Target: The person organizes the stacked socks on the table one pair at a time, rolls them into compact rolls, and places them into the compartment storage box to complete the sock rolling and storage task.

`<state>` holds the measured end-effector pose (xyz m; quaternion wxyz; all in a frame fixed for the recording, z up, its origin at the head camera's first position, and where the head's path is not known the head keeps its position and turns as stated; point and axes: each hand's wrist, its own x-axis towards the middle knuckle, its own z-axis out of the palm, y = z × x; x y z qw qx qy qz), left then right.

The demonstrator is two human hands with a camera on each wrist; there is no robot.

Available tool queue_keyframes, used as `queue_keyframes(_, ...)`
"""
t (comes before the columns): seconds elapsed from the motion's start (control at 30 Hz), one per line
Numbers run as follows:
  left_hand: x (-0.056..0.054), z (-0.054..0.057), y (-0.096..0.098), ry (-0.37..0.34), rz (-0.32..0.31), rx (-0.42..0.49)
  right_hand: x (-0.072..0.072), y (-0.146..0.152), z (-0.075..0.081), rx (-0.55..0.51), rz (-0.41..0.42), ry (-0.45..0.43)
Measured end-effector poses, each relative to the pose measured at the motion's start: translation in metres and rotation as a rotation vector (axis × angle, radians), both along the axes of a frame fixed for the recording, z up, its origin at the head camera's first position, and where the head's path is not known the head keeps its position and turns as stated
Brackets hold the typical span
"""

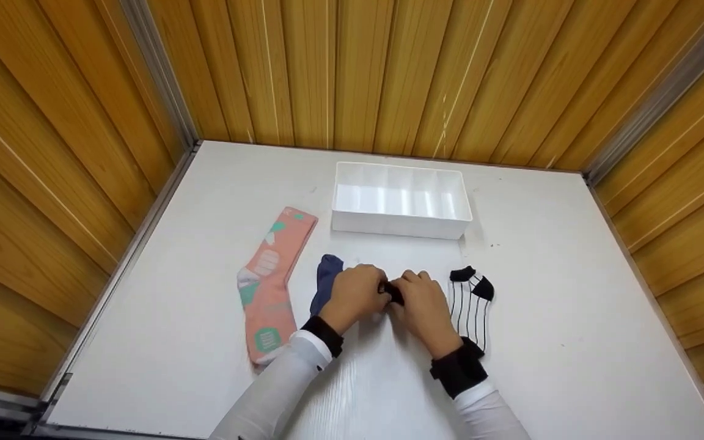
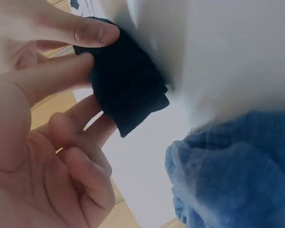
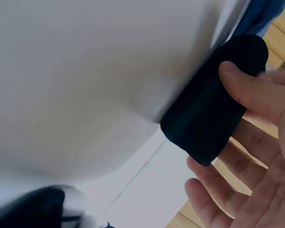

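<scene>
Both hands hold a folded black sock (image 1: 393, 293) low over the white table, one at each side of it. The left hand (image 1: 358, 291) pinches one part between thumb and fingers, its other fingers curled loosely below the cloth in the left wrist view. The right hand (image 1: 422, 308) grips the other part, with the thumb laid flat on the black cloth (image 3: 209, 104) and the fingers behind. Left of the left hand lies a navy blue sock (image 1: 326, 282), partly hidden by that hand. A white sock with black stripes (image 1: 469, 308) lies beside the right wrist.
A long pink sock (image 1: 275, 281) with green and white patches lies at the left. Behind the hands stands a white open-topped box (image 1: 398, 225). Wood-patterned walls (image 1: 352, 73) enclose the table (image 1: 572, 269) at the back and sides.
</scene>
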<state>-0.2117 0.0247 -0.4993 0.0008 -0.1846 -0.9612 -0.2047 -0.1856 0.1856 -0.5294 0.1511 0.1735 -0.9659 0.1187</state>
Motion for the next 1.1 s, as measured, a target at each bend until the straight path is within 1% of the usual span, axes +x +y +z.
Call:
queue_keyframes(0.07, -0.003, 0.004, -0.003, 0.018, 0.021, 0.044, -0.001, 0.0, 0.0, 0.001, 0.0, -0.011)
queue_keyframes(0.13, -0.011, 0.007, -0.007, 0.067, 0.058, 0.085, -0.002, 0.001, 0.001, 0.003, -0.001, -0.028)
queue_keyframes(0.23, -0.027, 0.012, -0.016, 0.135, 0.123, 0.132, -0.003, 0.001, 0.004, 0.002, -0.012, -0.081)
queue_keyframes(0.3, -0.041, 0.015, -0.022, 0.153, 0.169, 0.159, -0.004, 0.001, 0.005, -0.006, -0.026, -0.118)
queue_keyframes(0.33, -0.049, 0.017, -0.026, 0.149, 0.192, 0.174, -0.004, 0.001, 0.006, -0.011, -0.033, -0.135)
queue_keyframes(0.4, -0.064, 0.02, -0.034, 0.12, 0.237, 0.212, -0.004, 0.001, 0.006, -0.021, -0.046, -0.164)
queue_keyframes(0.5, -0.088, 0.023, -0.047, 0.039, 0.299, 0.266, -0.004, 0.0, 0.006, -0.033, -0.055, -0.194)
queue_keyframes(0.6, -0.109, 0.02, -0.056, -0.073, 0.342, 0.406, -0.003, -0.001, 0.005, -0.035, -0.071, -0.205)
queue_keyframes(0.7, -0.125, 0.01, -0.062, -0.182, 0.391, 0.584, -0.003, -0.003, 0.003, -0.038, -0.078, -0.201)
queue_keyframes(0.8, -0.133, -0.003, -0.064, -0.252, 0.46, 0.699, -0.002, -0.005, 0.001, -0.044, -0.063, -0.193)
queue_keyframes(0.9, -0.134, -0.012, -0.063, -0.279, 0.505, 0.776, 0.0, -0.005, 0.0, -0.045, -0.057, -0.187)
queue_keyframes(1.0, -0.135, -0.015, -0.058, -0.307, 0.502, 0.874, 0.0, -0.002, 0.003, -0.035, -0.073, -0.18)
queue_keyframes(1.1, -0.132, -0.018, -0.058, -0.336, 0.499, 0.943, -0.002, -0.003, 0.003, -0.02, -0.082, -0.183)
